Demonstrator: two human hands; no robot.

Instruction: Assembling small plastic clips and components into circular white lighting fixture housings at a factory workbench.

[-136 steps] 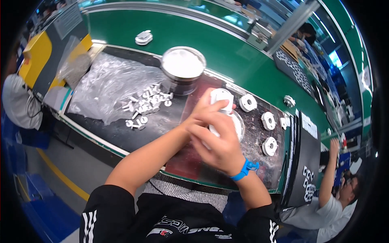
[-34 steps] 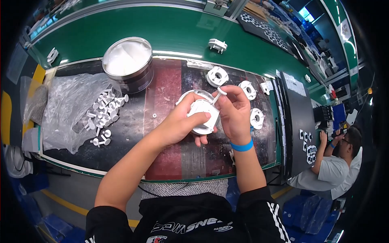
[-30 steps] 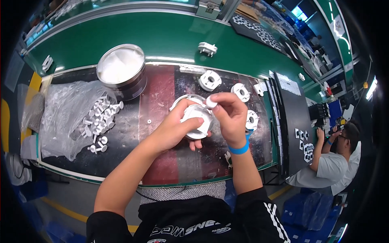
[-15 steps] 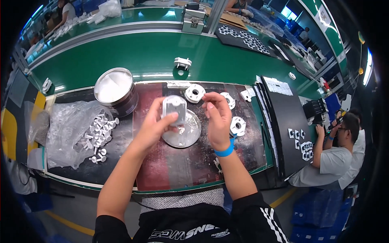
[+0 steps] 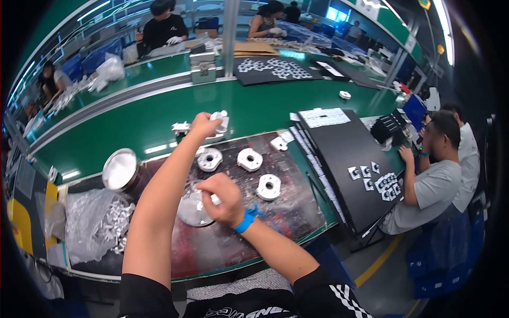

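Note:
My left hand (image 5: 204, 126) is stretched out over the green work surface, fingers closed on a white plastic part (image 5: 220, 121) with a rounded end. Another white plastic part (image 5: 181, 129) stands just left of that hand. Nearer to me, my right hand (image 5: 225, 199) is curled above a round clear dish (image 5: 195, 212) that holds whitish stuff. A bit of white shows at its fingers; what it is, I cannot make out. Beyond and to the right of the dish lie white ring-shaped parts with dark centre holes (image 5: 210, 159) (image 5: 249, 160) (image 5: 269, 187) on the dark, stained mat.
An open can (image 5: 120, 168) of white paste stands left of my left forearm. Beside it, a clear plastic bag (image 5: 87, 228) lies with several white pins (image 5: 117, 220). Black boards (image 5: 339, 159) are stacked at the right, where a person in grey works. More people sit beyond the metal rail.
My left hand has reached forward from above the dish to the green surface with a white part. My right hand has come down toward the dish and curled up. The view has swung right.

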